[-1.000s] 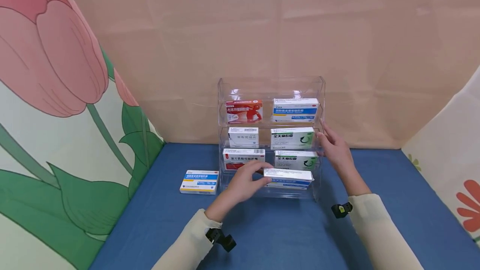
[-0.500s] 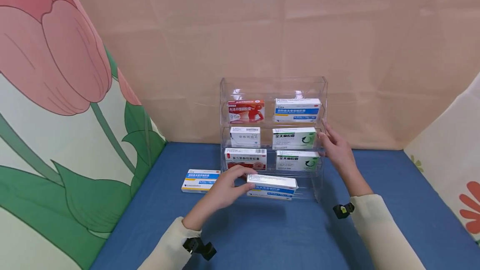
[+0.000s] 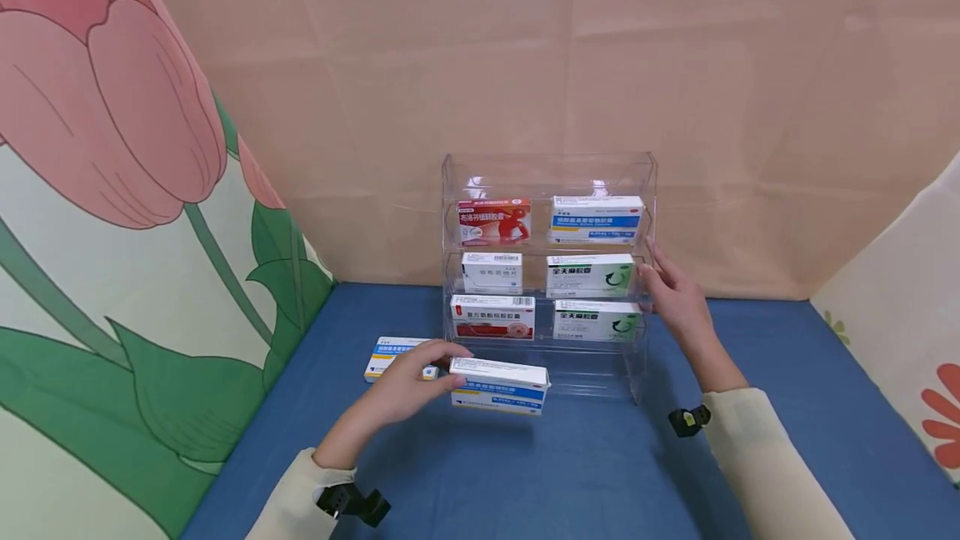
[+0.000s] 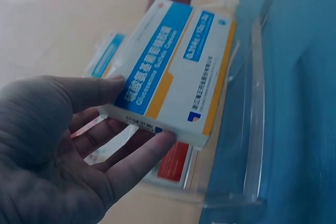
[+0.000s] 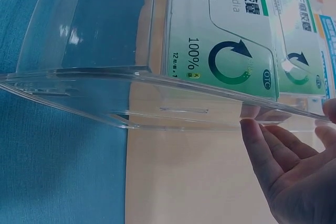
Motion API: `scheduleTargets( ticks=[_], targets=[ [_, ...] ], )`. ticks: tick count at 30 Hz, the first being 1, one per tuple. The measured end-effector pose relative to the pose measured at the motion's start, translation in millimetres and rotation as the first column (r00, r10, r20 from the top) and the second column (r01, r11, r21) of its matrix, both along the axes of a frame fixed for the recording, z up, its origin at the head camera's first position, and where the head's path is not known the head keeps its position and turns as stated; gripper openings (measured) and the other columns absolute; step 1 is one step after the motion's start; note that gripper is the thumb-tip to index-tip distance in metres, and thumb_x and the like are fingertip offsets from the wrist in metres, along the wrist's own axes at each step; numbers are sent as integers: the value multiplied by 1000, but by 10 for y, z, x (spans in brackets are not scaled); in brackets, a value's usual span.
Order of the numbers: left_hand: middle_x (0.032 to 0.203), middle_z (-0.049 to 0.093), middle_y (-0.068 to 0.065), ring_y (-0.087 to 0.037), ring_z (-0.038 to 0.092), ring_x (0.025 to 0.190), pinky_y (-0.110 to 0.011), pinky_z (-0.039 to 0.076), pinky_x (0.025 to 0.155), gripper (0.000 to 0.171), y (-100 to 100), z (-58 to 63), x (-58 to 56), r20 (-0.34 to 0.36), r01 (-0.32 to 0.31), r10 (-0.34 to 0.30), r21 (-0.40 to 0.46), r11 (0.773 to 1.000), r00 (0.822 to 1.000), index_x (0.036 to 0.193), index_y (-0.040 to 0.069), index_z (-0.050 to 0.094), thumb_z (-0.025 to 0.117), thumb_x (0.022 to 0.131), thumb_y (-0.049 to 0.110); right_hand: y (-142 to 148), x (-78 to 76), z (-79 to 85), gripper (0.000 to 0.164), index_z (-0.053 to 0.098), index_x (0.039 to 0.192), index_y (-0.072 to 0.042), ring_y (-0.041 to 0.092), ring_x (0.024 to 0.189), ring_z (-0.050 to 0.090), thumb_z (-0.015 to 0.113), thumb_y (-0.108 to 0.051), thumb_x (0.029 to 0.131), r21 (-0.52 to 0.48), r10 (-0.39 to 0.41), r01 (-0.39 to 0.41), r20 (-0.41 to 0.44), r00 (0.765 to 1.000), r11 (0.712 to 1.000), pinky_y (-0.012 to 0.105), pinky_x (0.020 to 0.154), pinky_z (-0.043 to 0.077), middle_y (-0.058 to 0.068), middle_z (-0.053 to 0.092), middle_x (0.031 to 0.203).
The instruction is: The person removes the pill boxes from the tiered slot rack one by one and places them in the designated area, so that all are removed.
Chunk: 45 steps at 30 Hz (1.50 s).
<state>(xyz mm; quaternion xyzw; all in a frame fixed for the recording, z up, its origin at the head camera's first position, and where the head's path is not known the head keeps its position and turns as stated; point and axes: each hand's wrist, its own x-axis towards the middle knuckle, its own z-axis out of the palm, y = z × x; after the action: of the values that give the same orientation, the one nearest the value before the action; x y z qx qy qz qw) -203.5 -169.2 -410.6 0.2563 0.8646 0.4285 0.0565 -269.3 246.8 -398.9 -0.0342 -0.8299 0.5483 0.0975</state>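
Left hand: I have the left hand pinching one end of a blue-and-white medicine box, thumb and fingers closed on it.
Held box: Raised above the tabletop, it sits farther left than a second ago, before the lower left of the clear rack.
Right hand: My right hand grips the rack's right edge, as before.
Flat box: A matching flat box lies left of the rack, now partly hidden by the left hand.
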Motion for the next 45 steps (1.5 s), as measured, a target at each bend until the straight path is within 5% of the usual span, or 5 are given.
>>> scheduleTargets(
  ticks=[11,25,34,45],
  targets=[
    [117,63,-10,-27,59,103,-38,62,79,32,-406,-66,3,233,-21,6,63,998,972,127,14,66,70,97,23,-14,22,32,62,22,156,-48,47,140,42,48,-60,101,12,7,-7,13,1000,1000,60,98,48,18,32,162],
    [118,60,-14,-28,56,102,-47,60,84,44,-867,-153,15,380,-97,78,32,995,922,135,10,61,71,96,28,-15,10,26,62,21,155,-52,46,142,40,47,-63,100,37,5,-6,18,1000,999,63,101,45,16,31,163],
    [118,62,-15,-28,59,102,-47,60,84,42,-1149,-231,-16,419,-54,30,44,998,908,136,6,60,67,99,25,-10,3,18,63,21,155,-51,45,142,40,47,-63,100,21,6,-7,20,1000,1000,61,100,46,16,31,163],
    [122,62,-15,-26,63,106,-47,60,84,45,-1401,-310,-74,504,-89,47,59,994,863,138,3,58,66,100,26,-1,3,11,62,21,156,-51,46,142,40,46,-62,100,36,13,-13,3,1000,999,61,98,47,16,31,163]
  ],
)
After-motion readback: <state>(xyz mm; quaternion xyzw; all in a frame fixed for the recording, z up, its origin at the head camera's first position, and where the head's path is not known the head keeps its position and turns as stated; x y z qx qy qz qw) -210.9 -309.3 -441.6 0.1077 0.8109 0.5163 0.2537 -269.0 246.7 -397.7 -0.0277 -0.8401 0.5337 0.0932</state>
